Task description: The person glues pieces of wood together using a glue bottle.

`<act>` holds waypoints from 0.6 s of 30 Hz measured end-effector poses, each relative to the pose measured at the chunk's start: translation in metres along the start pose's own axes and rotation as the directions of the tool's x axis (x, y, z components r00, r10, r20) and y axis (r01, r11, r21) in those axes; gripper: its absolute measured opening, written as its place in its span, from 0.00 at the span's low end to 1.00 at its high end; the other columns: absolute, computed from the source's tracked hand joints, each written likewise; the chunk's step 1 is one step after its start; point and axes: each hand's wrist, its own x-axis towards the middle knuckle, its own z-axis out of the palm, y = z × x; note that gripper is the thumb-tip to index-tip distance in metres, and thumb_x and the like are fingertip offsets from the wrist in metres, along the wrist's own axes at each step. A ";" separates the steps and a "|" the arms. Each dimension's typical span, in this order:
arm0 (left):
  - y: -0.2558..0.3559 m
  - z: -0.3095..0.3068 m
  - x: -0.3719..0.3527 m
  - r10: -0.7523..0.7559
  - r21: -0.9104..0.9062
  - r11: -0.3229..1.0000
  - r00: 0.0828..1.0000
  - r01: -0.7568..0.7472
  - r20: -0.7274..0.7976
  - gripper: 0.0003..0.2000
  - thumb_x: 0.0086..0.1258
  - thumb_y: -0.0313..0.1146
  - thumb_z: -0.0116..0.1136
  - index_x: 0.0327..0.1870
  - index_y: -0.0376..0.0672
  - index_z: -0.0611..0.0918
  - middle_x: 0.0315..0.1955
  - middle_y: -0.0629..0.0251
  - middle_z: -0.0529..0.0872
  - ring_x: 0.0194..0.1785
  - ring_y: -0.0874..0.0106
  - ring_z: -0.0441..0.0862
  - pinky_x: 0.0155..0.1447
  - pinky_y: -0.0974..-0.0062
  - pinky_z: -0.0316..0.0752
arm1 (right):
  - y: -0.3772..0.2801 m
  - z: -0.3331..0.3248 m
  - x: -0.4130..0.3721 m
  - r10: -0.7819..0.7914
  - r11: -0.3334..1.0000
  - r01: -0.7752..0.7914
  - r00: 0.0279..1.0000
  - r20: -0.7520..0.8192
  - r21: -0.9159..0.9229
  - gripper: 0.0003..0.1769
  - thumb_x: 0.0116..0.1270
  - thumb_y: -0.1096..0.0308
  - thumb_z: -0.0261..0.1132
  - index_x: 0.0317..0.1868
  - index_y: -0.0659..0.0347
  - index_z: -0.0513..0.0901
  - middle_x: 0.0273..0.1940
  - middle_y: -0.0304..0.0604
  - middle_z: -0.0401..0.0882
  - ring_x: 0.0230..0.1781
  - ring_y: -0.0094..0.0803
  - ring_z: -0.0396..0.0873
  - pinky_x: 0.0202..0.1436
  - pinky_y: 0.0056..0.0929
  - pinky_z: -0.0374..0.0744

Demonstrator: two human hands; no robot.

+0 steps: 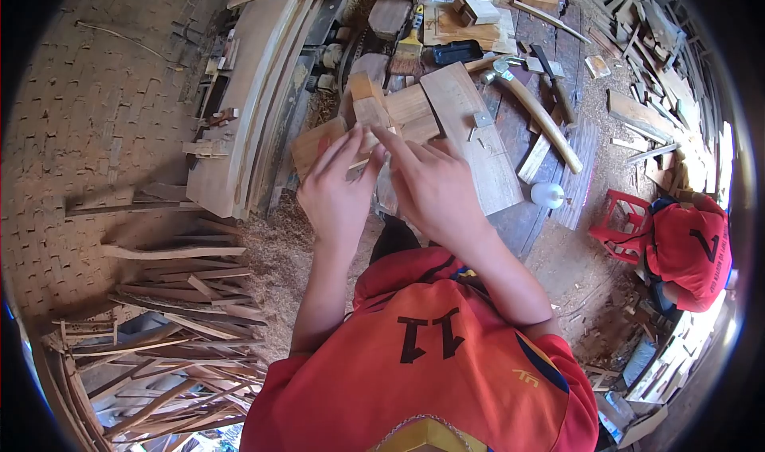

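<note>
My left hand [336, 177] and my right hand [434, 182] meet over the workbench, with fingertips pinched close together. Whatever lies between the fingers is too small to make out. Just beyond the fingertips stands a wooden block [368, 100]. Under and around it are flat wooden pieces, among them a light board [411, 111] and a reddish-brown piece [315, 145] beside my left hand. To the right of my right hand lies a wide wooden panel [470, 117] with a small metal piece [483, 120] on it.
A hammer [542, 117], a dark-handled tool [555, 85], a paintbrush [409, 47], a black tray [457, 52] and a white round container [547, 194] lie on the bench. Long planks [247, 93] lean at left. A person in red [689, 249] sits at right. Scrap wood [187, 316] is piled lower left.
</note>
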 end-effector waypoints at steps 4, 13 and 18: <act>0.000 0.003 0.001 -0.018 0.006 1.000 1.000 0.018 -0.020 0.18 0.67 0.43 0.82 0.54 0.45 0.95 0.49 0.62 0.97 0.49 0.58 0.96 0.52 0.65 0.88 | 0.017 -0.006 -0.023 0.066 0.990 -0.068 0.998 0.020 0.124 0.35 0.69 0.75 0.67 0.78 0.56 0.76 0.40 0.47 0.89 0.42 0.47 0.90 0.54 0.45 0.83; -0.006 0.004 0.003 -0.085 -0.046 0.995 0.996 0.084 -0.018 0.19 0.67 0.43 0.82 0.53 0.42 0.94 0.47 0.57 0.97 0.49 0.57 0.96 0.52 0.64 0.88 | 0.054 -0.002 -0.081 0.214 0.959 -0.233 0.969 0.127 0.160 0.28 0.73 0.73 0.65 0.73 0.55 0.79 0.41 0.48 0.90 0.44 0.49 0.90 0.54 0.47 0.83; -0.004 0.004 0.002 -0.076 -0.007 0.997 0.997 0.076 -0.011 0.19 0.67 0.44 0.82 0.54 0.43 0.94 0.47 0.55 0.97 0.49 0.57 0.96 0.52 0.64 0.88 | 0.065 -0.007 -0.110 0.288 0.916 -0.339 0.928 0.236 0.214 0.24 0.74 0.74 0.64 0.69 0.58 0.82 0.41 0.49 0.90 0.46 0.52 0.90 0.54 0.48 0.84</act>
